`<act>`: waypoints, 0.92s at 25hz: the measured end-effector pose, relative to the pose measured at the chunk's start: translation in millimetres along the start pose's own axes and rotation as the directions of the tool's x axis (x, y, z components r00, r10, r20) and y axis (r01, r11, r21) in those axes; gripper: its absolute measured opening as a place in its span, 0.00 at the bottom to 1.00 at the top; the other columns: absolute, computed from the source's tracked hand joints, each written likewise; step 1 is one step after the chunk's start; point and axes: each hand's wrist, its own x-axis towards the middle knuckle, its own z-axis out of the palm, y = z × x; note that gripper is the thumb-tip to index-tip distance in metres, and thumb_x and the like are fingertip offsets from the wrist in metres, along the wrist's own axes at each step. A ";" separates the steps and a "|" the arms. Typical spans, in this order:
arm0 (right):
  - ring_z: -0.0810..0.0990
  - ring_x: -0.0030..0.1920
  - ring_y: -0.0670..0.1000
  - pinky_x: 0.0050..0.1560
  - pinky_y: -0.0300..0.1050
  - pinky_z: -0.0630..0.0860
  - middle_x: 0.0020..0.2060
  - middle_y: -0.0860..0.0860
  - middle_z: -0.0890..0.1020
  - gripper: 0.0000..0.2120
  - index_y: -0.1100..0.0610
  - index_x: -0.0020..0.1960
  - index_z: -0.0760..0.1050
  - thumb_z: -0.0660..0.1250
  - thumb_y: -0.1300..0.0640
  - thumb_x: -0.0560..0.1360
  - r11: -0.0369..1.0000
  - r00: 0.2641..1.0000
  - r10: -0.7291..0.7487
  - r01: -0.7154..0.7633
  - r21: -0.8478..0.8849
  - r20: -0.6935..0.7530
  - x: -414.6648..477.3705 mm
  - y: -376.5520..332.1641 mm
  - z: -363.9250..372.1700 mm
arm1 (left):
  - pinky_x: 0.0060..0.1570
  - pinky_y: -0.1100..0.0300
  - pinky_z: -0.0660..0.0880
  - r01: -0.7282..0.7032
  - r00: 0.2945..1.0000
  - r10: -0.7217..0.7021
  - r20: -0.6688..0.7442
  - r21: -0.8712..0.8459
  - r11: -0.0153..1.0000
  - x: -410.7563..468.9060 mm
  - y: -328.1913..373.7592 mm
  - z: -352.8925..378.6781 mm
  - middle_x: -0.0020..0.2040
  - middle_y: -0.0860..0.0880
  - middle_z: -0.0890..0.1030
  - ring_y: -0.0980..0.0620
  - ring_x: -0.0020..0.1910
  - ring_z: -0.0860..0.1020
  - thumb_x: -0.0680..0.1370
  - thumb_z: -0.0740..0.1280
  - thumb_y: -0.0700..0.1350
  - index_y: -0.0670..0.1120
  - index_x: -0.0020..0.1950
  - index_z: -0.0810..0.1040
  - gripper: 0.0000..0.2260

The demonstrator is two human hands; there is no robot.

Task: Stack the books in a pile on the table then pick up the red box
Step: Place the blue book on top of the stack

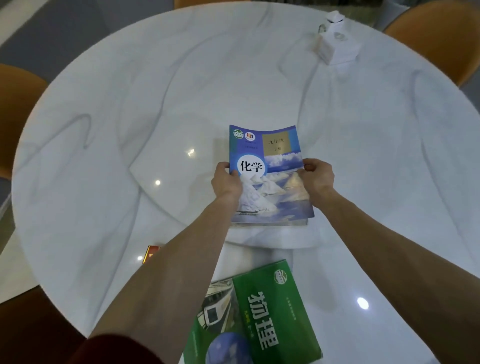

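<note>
While both hands grip it, a blue book [270,176] sits at the centre of the frame on the round white marbled desk [130,130]. The left hand [227,183] clamps the book's left edge, thumb on the cover beside the white circle with the title characters, and the right hand [318,178] clamps the right edge, fingertips curled over the cover. Under the blue cover's lower edge a sliver of page edges shows, but whether that belongs to a second book beneath cannot be told. One green book [257,319] lies flat at the lower centre of the frame, nearer the person, turned at an angle, with a train picture and a globe on its cover; it is well apart from the blue one. That makes two books plainly countable. The red box [152,253] is at the lower left of the frame on the desk, mostly hidden behind the left forearm, only one corner showing. One white tissue holder [337,44] stands at the upper right of the frame, far from the books. Three orange chairs can be counted around the desk: one [18,104] at the left edge, one [441,33] at the upper right, and a strip of one [207,2] at the top. A dark red sleeve [117,349] shows at the bottom left.
</note>
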 end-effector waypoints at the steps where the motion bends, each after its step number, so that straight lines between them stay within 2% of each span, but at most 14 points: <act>1: 0.78 0.44 0.52 0.47 0.42 0.76 0.53 0.55 0.83 0.12 0.57 0.56 0.78 0.63 0.63 0.75 1.000 1.000 0.007 -0.007 -0.005 0.015 3.2 3.8 4.6 | 0.45 0.56 0.73 -0.001 1.000 0.001 -0.001 0.029 1.000 2.9 -4.4 1.5 0.55 0.38 0.80 0.40 0.47 0.78 0.78 0.59 0.38 0.42 0.59 0.73 0.11; 5: 0.75 0.45 0.49 0.47 0.38 0.70 0.54 0.54 0.82 0.14 0.58 0.58 0.77 0.62 0.64 0.75 0.999 1.000 0.002 -0.001 -0.050 0.007 11.4 16.6 15.1 | 0.48 0.55 0.73 -0.070 0.998 0.071 0.002 0.114 0.991 8.9 -13.7 6.6 0.54 0.37 0.80 0.39 0.51 0.78 0.79 0.58 0.37 0.40 0.60 0.74 0.11; 9: 0.76 0.44 0.49 0.47 0.37 0.69 0.52 0.55 0.83 0.15 0.59 0.57 0.78 0.60 0.66 0.73 0.999 1.000 -0.016 0.016 -0.051 0.003 12.9 27.6 13.1 | 0.44 0.59 0.69 -0.173 0.985 0.171 0.028 0.242 0.955 11.3 -17.8 10.4 0.51 0.38 0.81 0.44 0.44 0.76 0.78 0.57 0.35 0.38 0.58 0.75 0.11; 12: 0.79 0.47 0.55 0.47 0.39 0.71 0.50 0.58 0.84 0.13 0.61 0.54 0.79 0.60 0.66 0.73 0.990 0.997 -0.073 0.072 -0.125 -0.003 14.0 30.7 12.5 | 0.42 0.59 0.66 -0.221 0.973 0.230 0.025 0.396 0.891 13.1 -21.4 13.0 0.46 0.39 0.75 0.45 0.42 0.71 0.78 0.57 0.35 0.35 0.53 0.75 0.10; 14: 0.80 0.50 0.59 0.48 0.42 0.72 0.51 0.60 0.83 0.13 0.63 0.54 0.79 0.60 0.66 0.73 0.976 0.995 -0.095 0.096 -0.196 0.017 17.9 31.2 13.2 | 0.45 0.56 0.68 -0.221 0.969 0.249 0.004 0.470 0.855 12.0 -23.2 14.1 0.50 0.38 0.72 0.41 0.46 0.72 0.78 0.57 0.35 0.35 0.53 0.75 0.09; 16: 0.81 0.52 0.59 0.49 0.43 0.75 0.53 0.60 0.82 0.13 0.63 0.55 0.79 0.60 0.65 0.75 0.969 0.996 -0.077 0.087 -0.230 0.052 21.4 32.8 14.2 | 0.49 0.54 0.70 -0.204 0.971 0.239 0.006 0.542 0.815 11.3 -27.3 14.5 0.55 0.36 0.72 0.39 0.53 0.72 0.79 0.57 0.37 0.36 0.54 0.75 0.10; 19: 0.81 0.51 0.59 0.48 0.46 0.77 0.53 0.60 0.82 0.11 0.63 0.54 0.79 0.61 0.63 0.76 0.966 0.994 -0.075 0.093 -0.242 0.080 22.6 34.7 16.1 | 0.50 0.54 0.69 -0.174 0.982 0.180 0.057 0.643 0.746 14.3 -32.7 13.7 0.53 0.37 0.73 0.39 0.54 0.73 0.80 0.54 0.39 0.37 0.54 0.75 0.12; 23: 0.81 0.51 0.59 0.47 0.44 0.76 0.53 0.60 0.82 0.10 0.63 0.53 0.79 0.62 0.62 0.76 0.957 0.993 -0.084 0.103 -0.272 0.080 24.4 35.4 17.3 | 0.47 0.53 0.70 -0.138 0.987 0.158 0.016 0.572 0.808 10.6 -33.4 12.2 0.55 0.36 0.73 0.37 0.50 0.75 0.79 0.56 0.39 0.35 0.51 0.76 0.11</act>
